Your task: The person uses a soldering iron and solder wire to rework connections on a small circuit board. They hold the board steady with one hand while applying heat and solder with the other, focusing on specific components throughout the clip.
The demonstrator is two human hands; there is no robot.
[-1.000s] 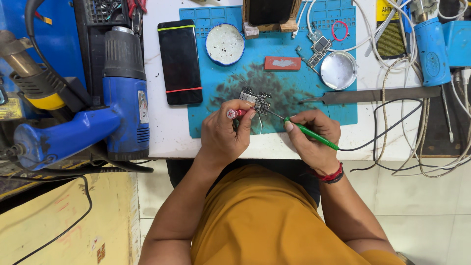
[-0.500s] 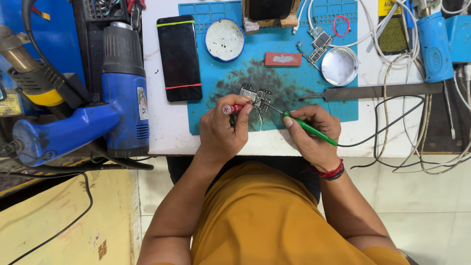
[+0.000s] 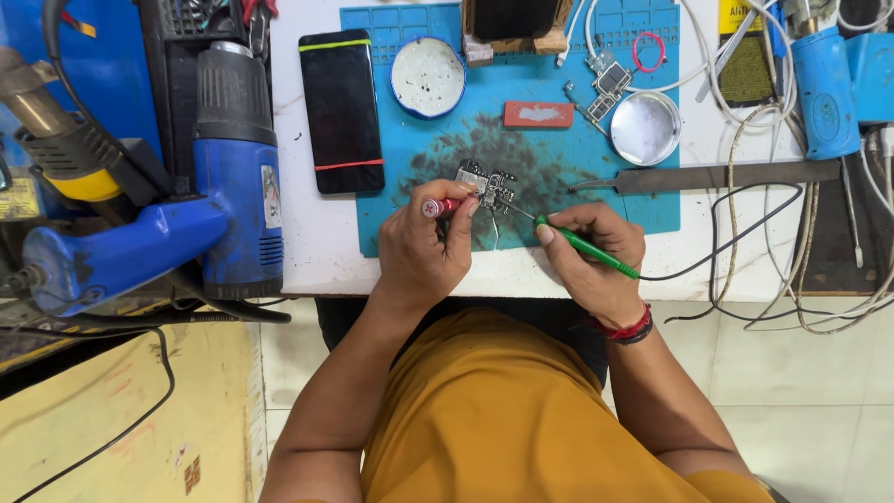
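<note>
A small circuit board (image 3: 486, 185) lies on the stained blue work mat (image 3: 521, 149). My left hand (image 3: 424, 242) grips a red-handled tool (image 3: 442, 206) whose tip rests at the board's left side. My right hand (image 3: 591, 256) holds a green-handled soldering iron (image 3: 582, 245) like a pen, its thin metal tip touching the board's lower right edge. A black cord runs from the iron to the right.
A black phone (image 3: 341, 110) lies left of the mat, beside a blue heat gun (image 3: 233, 177). On the mat sit a round white dish (image 3: 427, 77), a red block (image 3: 538, 114) and a metal lid (image 3: 645, 128). Cables and a flat black tool (image 3: 726, 175) lie right.
The view has shifted slightly. Both hands stay at the board, with the iron tip still on it.
</note>
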